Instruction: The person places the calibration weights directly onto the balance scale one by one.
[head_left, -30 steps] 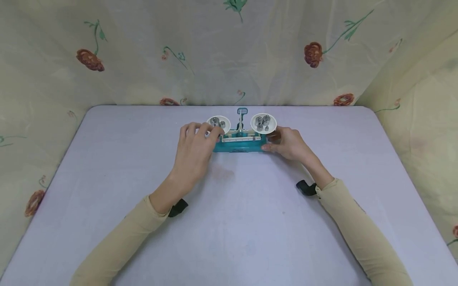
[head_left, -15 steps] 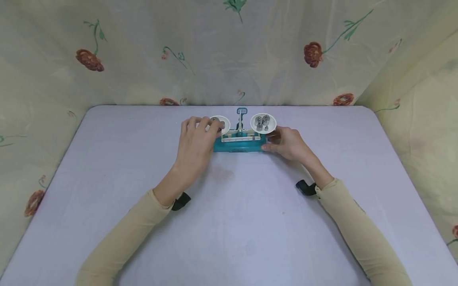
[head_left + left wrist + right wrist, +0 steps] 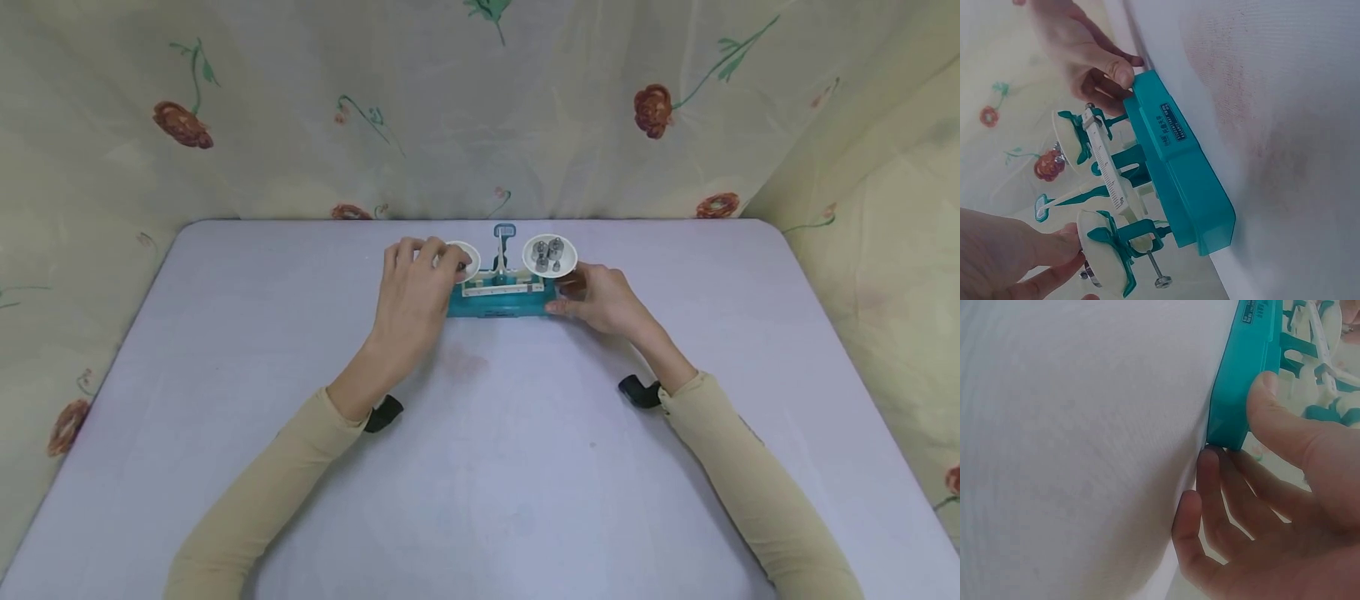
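Observation:
A teal balance scale [image 3: 501,305] with two white pans stands toward the back of the table. My left hand [image 3: 412,292] reaches over the left pan [image 3: 472,261], its bent fingers and thumb among the metal weights; I cannot tell whether they pinch one. From the left wrist view, the thumb and a finger come right up to that pan's rim, with shiny weights [image 3: 1087,273] beside them. My right hand [image 3: 600,297] grips the right end of the base, thumb on the front, fingertips at the end. Several metal weights [image 3: 555,248] stand in the right pan [image 3: 572,260].
A white cloth covers the table [image 3: 510,467]. Behind it hangs a pale curtain [image 3: 450,108] with printed flowers. A black wrist mount [image 3: 385,414] juts from the left sleeve, another black mount [image 3: 639,392] from the right.
My left hand has moved slightly right and farther over the left pan, covering weights that showed before. My right hand stays on the base; the right pan's weights look unchanged.

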`<state>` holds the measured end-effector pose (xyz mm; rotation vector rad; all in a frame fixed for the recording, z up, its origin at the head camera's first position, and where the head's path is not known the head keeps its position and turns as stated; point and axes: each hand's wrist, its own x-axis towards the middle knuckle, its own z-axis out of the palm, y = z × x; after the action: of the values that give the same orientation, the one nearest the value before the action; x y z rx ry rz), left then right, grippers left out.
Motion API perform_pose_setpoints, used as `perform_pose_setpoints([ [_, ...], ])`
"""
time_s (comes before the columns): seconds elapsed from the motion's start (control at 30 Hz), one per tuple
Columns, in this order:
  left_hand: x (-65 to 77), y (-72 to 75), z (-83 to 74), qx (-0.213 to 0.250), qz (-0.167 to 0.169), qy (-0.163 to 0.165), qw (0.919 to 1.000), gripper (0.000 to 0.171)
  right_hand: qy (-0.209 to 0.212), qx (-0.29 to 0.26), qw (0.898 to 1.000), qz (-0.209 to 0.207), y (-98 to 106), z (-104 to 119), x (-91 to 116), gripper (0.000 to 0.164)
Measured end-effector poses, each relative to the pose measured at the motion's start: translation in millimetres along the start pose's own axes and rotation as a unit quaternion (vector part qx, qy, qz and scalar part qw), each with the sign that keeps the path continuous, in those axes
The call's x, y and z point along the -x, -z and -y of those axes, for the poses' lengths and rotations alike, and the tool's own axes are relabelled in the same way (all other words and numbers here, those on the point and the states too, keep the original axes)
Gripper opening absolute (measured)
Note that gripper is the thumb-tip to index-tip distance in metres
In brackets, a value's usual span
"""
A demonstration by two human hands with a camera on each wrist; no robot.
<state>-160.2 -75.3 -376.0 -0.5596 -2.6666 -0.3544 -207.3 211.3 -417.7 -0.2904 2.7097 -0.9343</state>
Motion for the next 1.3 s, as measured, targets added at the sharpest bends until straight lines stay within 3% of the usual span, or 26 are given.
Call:
perform_pose_setpoints([
  [0.73,-4.2,-3.2,0.7,-0.006,0.024,0.0,0.9997,0.022,0.0,0.0,1.0,0.003,0.4,1.5,-0.7,0.058],
  [1.3,-2.0,5.1,3.7,0.007,0.023,0.007,0.9997,0.021,-0.001,0.0,1.0,0.001,0.6,1.4,-0.2,0.058],
])
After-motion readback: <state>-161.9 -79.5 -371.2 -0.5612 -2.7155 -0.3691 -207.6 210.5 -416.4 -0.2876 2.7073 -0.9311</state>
